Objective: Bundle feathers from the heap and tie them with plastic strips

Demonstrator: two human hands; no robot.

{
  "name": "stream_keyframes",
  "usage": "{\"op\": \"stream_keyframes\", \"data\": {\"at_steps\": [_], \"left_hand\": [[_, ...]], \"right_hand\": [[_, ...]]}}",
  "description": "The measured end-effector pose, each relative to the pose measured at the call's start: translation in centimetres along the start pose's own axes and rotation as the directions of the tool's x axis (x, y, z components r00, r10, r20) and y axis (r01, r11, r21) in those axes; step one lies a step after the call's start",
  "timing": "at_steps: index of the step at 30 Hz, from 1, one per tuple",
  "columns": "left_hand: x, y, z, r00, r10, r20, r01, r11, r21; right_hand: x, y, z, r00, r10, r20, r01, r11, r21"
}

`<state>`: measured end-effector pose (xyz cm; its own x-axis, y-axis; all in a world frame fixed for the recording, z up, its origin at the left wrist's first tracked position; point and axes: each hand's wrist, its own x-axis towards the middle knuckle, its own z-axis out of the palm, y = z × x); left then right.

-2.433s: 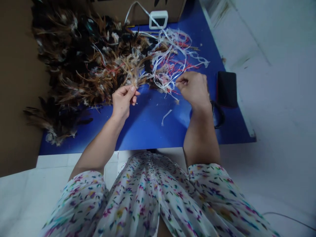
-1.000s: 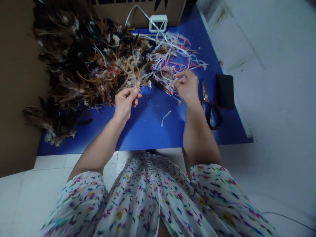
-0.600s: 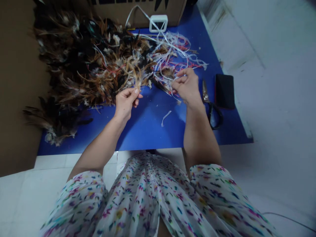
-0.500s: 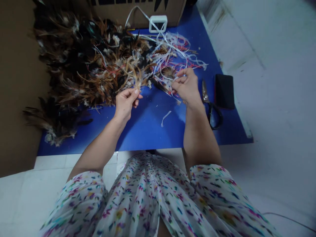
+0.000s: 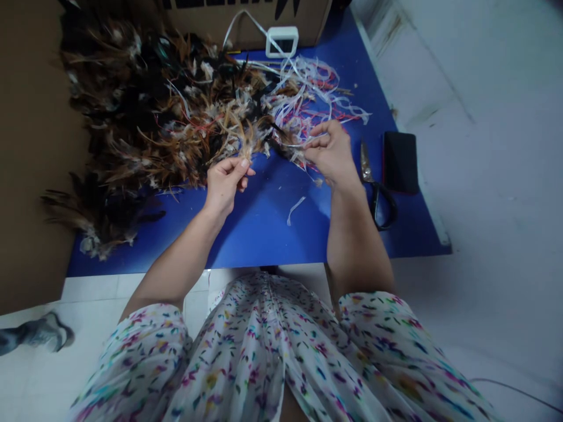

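A large pile of brown, black and tan feathers [image 5: 145, 111] covers the left and middle of the blue table [image 5: 259, 234]. At the pile's near edge my left hand [image 5: 226, 181] pinches a small bunch of tan feathers [image 5: 247, 143] between thumb and fingers. My right hand [image 5: 332, 152] is closed on a dark feather bunch [image 5: 288, 143], held by its base end. White and pink ribbons [image 5: 308, 88] lie tangled just beyond my right hand.
Scissors [image 5: 378, 193] and a black phone [image 5: 399, 162] lie right of my right arm. A small white-framed device [image 5: 281, 42] stands by a cardboard box [image 5: 246, 26] at the back. A person's shoe [image 5: 53, 331] shows at lower left.
The dark feather bunch at my right hand has turned, with its tips now pointing left and up. My left hand has hardly moved. A person's foot has appeared at the lower left.
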<state>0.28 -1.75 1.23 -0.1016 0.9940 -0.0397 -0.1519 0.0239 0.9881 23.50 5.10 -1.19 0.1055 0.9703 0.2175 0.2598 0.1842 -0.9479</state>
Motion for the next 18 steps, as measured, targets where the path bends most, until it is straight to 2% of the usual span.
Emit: {"op": "stream_keyframes", "data": {"at_steps": [6, 11, 18], "left_hand": [[0.1, -0.1, -0.1, 1.0, 0.025, 0.012, -0.025, 1.0, -0.002], [0.1, -0.1, -0.1, 1.0, 0.021, 0.018, -0.02, 0.999, -0.029], [0.1, -0.2, -0.2, 1.0, 0.011, 0.016, -0.01, 1.0, -0.027]], "right_hand": [[-0.3, -0.6, -0.5, 0.999, -0.031, -0.032, 0.027, 0.993, -0.111], [-0.8, -1.3, -1.2, 1.0, -0.001, -0.011, -0.002, 0.976, -0.218], [-0.8, -1.6, -1.7, 0.997, -0.058, -0.047, 0.04, 0.945, -0.325]]}}
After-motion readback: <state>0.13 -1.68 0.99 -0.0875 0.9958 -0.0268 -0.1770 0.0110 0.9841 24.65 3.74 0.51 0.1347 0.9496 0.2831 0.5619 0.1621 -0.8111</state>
